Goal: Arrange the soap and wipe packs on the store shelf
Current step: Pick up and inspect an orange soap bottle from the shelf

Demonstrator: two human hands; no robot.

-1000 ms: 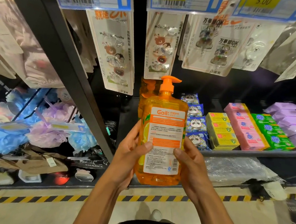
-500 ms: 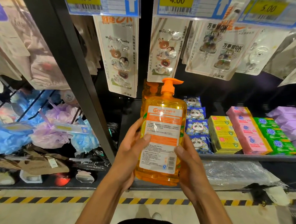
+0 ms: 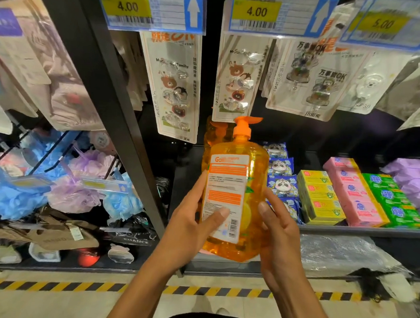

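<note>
Change: the soap bottle (image 3: 234,192) has twisted in the hands since a second ago, so its white label now faces more toward the left and more bare orange side shows by the right thumb.
Left hand (image 3: 189,222): grips the bottle's left edge, thumb laid across the lower label, fingers behind.
Right hand (image 3: 281,228): cups the bottle's right side and back, thumb at its edge.
Soap bottle: held between both hands, nearly upright, pump (image 3: 242,127) on top, in front of the shelf (image 3: 373,231) and not set on it.
Second bottle (image 3: 212,139): just behind the held one, above the left hand, mostly hidden.
Wipe packs (image 3: 280,183): blue panda packs in a row, just beyond the right hand.
Soap boxes (image 3: 318,198): yellow, then pink and green rows, farther right of the right hand.
Purple packs (image 3: 416,183): far right on the same shelf.
Hook cards (image 3: 174,86): hanging above both hands under price tags (image 3: 150,8).
Bath sponges (image 3: 14,200): blue and lilac, well left of the left hand, past a black post (image 3: 104,89).
Striped tape (image 3: 46,286): on the floor, below the arms.
</note>
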